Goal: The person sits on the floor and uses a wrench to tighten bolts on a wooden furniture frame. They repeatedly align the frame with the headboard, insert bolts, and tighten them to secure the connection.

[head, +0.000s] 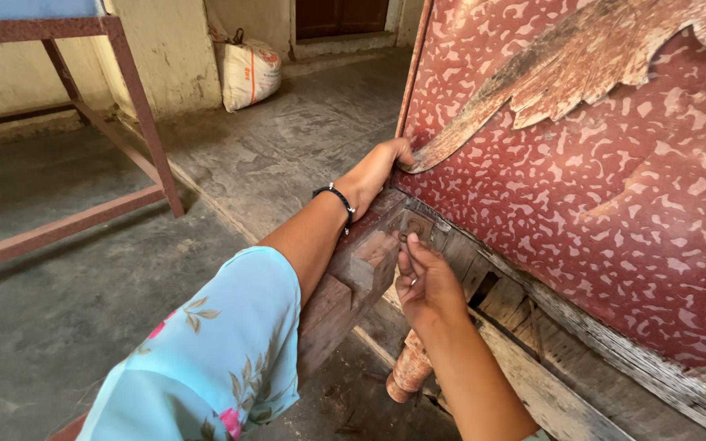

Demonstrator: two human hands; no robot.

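My left hand [386,163] grips the left edge of a large red patterned board [582,180] that stands on its side; a black bracelet sits on that wrist. Below it, my right hand [422,282] pinches a small dark metal piece, maybe a screw or nail [403,238], against the corner of a worn wooden frame [369,261]. A turned wooden leg [410,371] sticks out beneath that corner. A carved, weathered wooden shape [582,57] lies across the board's face.
A rust-red metal stand [136,98] rises at the left on the grey concrete floor [83,278]. A white sack [248,73] leans against the far wall near a doorway. My light blue flowered sleeve [214,359] fills the lower left.
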